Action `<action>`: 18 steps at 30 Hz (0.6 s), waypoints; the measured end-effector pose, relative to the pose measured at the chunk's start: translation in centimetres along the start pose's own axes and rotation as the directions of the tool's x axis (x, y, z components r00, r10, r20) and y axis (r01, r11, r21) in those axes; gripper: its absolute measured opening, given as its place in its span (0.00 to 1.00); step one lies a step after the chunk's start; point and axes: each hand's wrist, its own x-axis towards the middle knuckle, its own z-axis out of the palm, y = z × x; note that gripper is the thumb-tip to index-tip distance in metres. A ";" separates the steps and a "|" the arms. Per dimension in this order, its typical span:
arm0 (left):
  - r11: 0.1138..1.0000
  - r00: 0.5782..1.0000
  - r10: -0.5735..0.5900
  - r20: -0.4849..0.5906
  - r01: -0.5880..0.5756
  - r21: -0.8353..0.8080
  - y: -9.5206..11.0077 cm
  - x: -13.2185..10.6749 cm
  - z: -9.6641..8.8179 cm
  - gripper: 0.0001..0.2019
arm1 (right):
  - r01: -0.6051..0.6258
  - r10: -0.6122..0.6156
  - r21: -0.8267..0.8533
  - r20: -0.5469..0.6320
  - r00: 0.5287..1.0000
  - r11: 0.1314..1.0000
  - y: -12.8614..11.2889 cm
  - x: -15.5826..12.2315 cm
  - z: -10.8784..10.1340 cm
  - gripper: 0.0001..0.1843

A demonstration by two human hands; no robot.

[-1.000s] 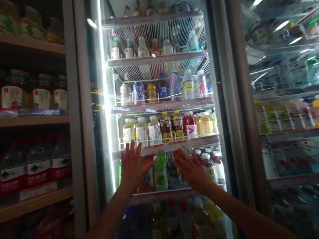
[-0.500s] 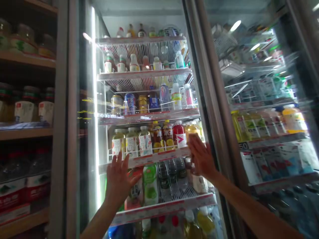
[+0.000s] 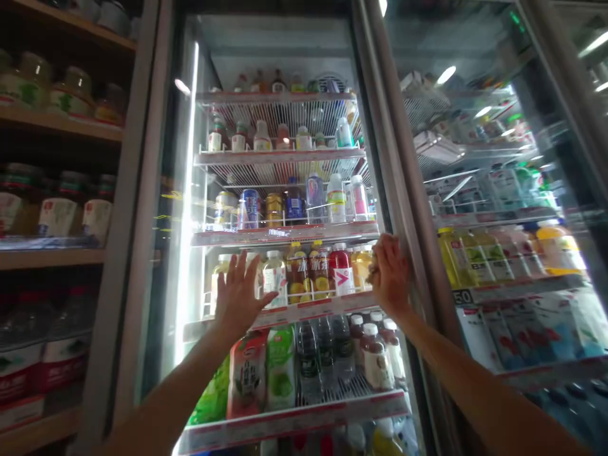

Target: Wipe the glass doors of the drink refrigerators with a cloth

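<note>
My left hand (image 3: 239,292) is raised with its fingers spread, in front of the shelf of bottled drinks. It appears to be at the glass door (image 3: 275,38) and holds nothing. My right hand (image 3: 392,275) is up beside the metal door frame (image 3: 403,209), its fingers bent. A small greyish-brown patch shows at its fingertips; whether this is a held thing or a reflection is unclear. Behind the glass, between my hands, stand a red-drink bottle (image 3: 341,269), dark tea bottles (image 3: 298,272) and a white-labelled bottle (image 3: 274,278).
Wire shelves of bottles and cans fill the lit cooler, with a green carton (image 3: 281,367) and a red carton (image 3: 247,373) low down. Wooden shelves (image 3: 52,258) with jars and bottles stand left. Another glass-fronted cooler section with yellow bottles (image 3: 456,256) is at right.
Both hands have moved up in the view relative to the shelves. My right hand has shifted right toward the door frame, and its fingers are more bent. The view has tilted slightly.
</note>
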 end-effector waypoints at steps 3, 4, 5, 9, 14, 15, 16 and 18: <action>0.998 0.997 -0.058 0.043 0.058 0.004 1.3 0.8 -0.2 0.39 | -0.033 0.033 0.015 -0.013 0.999 0.999 -2.6 2.9 1.4 0.31; 0.998 0.996 -0.070 0.047 0.070 0.011 1.6 0.9 -0.3 0.40 | 0.049 -0.050 0.035 0.031 0.998 0.998 -3.3 3.1 1.5 0.31; 0.997 0.996 -0.076 0.051 0.075 0.019 1.7 0.8 -0.3 0.40 | 0.172 -0.178 0.068 0.088 0.980 0.983 -3.9 3.1 1.5 0.31; 0.997 0.994 -0.055 0.095 0.050 0.050 1.5 0.5 -0.8 0.39 | 0.356 -0.369 0.104 0.164 0.915 0.929 -2.8 3.5 1.0 0.30; 0.998 0.991 -0.036 0.128 0.028 0.064 1.3 0.3 -0.9 0.39 | -0.068 0.069 -0.009 0.025 0.997 0.998 -1.7 6.2 1.5 0.29; 0.997 0.991 -0.038 0.125 0.030 0.065 1.3 0.3 -0.9 0.39 | -0.005 0.005 0.013 0.061 0.998 1.000 -2.4 6.2 1.6 0.29; 0.997 0.992 -0.038 0.123 0.030 0.067 1.3 0.4 -1.0 0.40 | 0.099 -0.103 0.047 0.106 0.989 0.994 -3.2 5.9 1.6 0.30; 0.997 0.992 -0.040 0.122 0.031 0.073 1.4 0.4 -1.1 0.40 | 0.350 -0.370 0.136 0.179 0.912 0.927 -4.5 4.9 1.5 0.30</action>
